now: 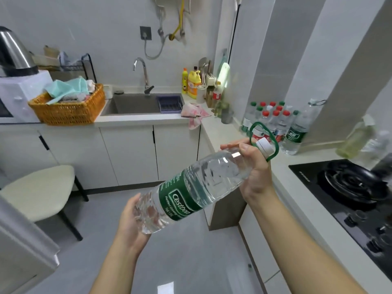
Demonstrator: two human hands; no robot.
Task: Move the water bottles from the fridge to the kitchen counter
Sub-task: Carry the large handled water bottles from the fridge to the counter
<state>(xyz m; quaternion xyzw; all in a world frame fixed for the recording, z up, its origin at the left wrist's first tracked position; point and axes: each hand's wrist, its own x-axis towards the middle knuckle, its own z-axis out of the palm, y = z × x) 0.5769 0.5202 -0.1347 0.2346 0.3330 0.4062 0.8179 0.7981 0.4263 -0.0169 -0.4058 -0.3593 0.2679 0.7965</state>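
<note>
A large clear water bottle (195, 187) with a green label, white cap and green carry loop lies tilted in mid-air above the floor, cap end toward the counter. My right hand (255, 166) grips its neck and shoulder. My left hand (132, 221) cups its base from below, fingers curled round it. On the kitchen counter (277, 164) at the right stand several small water bottles (273, 122) with red and green caps, and a taller clear bottle (301, 130) beside them.
A black gas hob (350, 187) fills the counter at the right. The sink (135, 105) with tap, an orange basket (67, 111) and a pink cloth (194, 113) lie ahead. A cream chair (38, 192) stands left, the fridge edge (25, 247) at lower left.
</note>
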